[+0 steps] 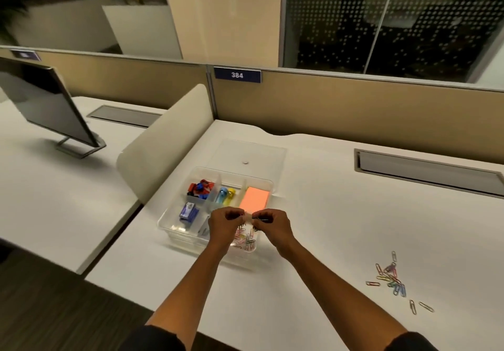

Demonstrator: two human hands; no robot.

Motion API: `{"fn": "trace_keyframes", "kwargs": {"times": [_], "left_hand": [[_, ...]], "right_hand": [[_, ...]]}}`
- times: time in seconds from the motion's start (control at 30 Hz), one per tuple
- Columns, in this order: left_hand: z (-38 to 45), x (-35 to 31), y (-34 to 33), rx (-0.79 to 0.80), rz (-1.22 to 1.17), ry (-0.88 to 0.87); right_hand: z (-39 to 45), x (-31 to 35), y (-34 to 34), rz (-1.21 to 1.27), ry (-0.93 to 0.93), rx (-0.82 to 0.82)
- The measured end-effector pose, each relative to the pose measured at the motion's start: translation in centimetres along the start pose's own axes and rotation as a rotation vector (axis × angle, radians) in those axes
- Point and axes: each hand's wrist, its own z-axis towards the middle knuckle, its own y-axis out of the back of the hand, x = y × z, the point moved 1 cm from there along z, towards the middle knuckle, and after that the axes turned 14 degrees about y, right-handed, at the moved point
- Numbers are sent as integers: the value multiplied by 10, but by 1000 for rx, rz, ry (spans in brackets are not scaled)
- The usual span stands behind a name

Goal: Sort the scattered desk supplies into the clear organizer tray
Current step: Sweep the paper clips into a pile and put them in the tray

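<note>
The clear organizer tray (169,215) sits on the white desk. It holds red and blue clips (200,187), blue and yellow items (226,194), an orange sticky-note pad (255,198), a blue staple box (188,211) and coloured paper clips (245,239) in the near right compartment. My left hand (225,223) and my right hand (270,223) meet above that compartment, pinching a small bunch of paper clips between the fingertips. A scattered pile of coloured paper clips (391,278) lies on the desk at the right.
The tray's clear lid (248,154) lies flat just behind the tray. A beige divider panel (166,143) stands at the left, with a monitor (46,105) on the neighbouring desk. A cable slot (428,170) is set into the desk at the back right.
</note>
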Motion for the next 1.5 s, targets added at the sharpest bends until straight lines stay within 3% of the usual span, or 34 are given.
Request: {"fn": "trace_keyframes", "kwargs": {"times": [0.27, 0.6, 1.0, 1.23, 1.5], "left_hand": [[4, 14, 11, -43, 276, -71], [8, 18, 4, -51, 332, -143], [-12, -1, -62, 28, 271, -294], [-38, -7, -128, 263, 251, -386], [-67, 25, -199, 583, 516, -426]], "right_hand": [[7, 0, -26, -457, 200, 147], [5, -9, -17, -609, 280, 223], [-14, -29, 63, -568, 251, -119], [-57, -52, 134, -609, 143, -327], [-117, -75, 206, -733, 24, -537]]}}
